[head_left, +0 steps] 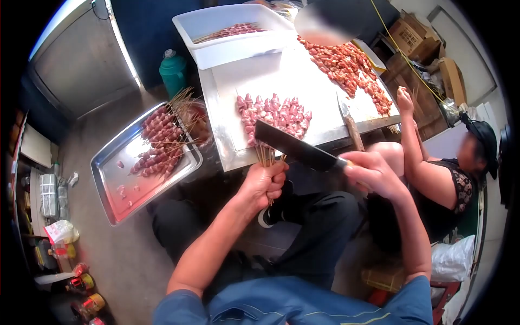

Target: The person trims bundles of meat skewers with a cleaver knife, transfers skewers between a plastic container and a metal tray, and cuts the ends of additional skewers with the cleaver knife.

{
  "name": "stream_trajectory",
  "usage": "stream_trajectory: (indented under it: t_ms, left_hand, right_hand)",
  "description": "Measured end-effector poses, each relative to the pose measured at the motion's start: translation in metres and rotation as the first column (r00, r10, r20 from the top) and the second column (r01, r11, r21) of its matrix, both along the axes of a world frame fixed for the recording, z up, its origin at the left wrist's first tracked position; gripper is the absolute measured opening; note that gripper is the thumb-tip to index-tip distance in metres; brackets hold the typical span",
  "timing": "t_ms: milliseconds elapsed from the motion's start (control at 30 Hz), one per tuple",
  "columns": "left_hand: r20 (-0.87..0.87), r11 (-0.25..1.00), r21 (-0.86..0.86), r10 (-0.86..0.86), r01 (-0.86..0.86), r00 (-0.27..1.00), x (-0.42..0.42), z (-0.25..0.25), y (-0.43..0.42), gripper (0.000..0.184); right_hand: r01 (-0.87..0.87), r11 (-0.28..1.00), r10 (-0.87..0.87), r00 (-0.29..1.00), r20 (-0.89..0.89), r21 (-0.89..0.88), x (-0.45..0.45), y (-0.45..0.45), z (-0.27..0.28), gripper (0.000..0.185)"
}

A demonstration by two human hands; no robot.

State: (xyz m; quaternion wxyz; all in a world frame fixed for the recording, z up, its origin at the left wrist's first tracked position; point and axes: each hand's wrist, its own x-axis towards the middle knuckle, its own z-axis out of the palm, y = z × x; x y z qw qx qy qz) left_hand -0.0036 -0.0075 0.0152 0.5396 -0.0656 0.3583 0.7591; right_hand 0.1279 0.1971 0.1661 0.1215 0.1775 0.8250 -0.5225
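Note:
My left hand (262, 183) is wrapped round the lower ends of a bunch of wooden skewers. Their meat-covered parts (276, 111) lie fanned out on the white table top. In my right hand (369, 172) is the handle of a cleaver (295, 147). Its broad dark blade slants over the skewers, just above my left hand, and hides part of the lower meat. Whether the blade touches the meat I cannot tell. A second knife (349, 120) lies at the table's edge, to the right of the skewers.
Loose meat pieces (352, 67) cover the table's right side. A white tub (233, 35) with skewers stands at the back. Left is a metal tray (124, 184) with more skewers, near a green flask (173, 73). A co-worker (433, 173) sits at the right.

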Motion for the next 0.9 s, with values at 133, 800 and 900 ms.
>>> stream_trajectory:
  t_ms: [133,800,900]
  left_hand:
    - [-0.034,1.0,-0.005,0.01,-0.01,0.999,0.002,0.001,0.001,0.008]
    - [-0.022,1.0,-0.003,0.011,-0.011,1.0,0.002,0.001,0.002,0.01]
    - [-0.039,1.0,-0.016,-0.006,0.005,0.999,0.001,0.002,0.002,0.01]
  right_hand:
    - [-0.02,0.999,0.019,1.0,0.01,0.025,0.023,0.008,0.017,0.036]
    - [0.083,0.991,-0.09,0.994,-0.06,-0.109,0.029,0.025,0.002,0.033]
    - [0.136,0.979,-0.163,0.97,-0.181,-0.152,0.012,0.015,-0.001,0.033]
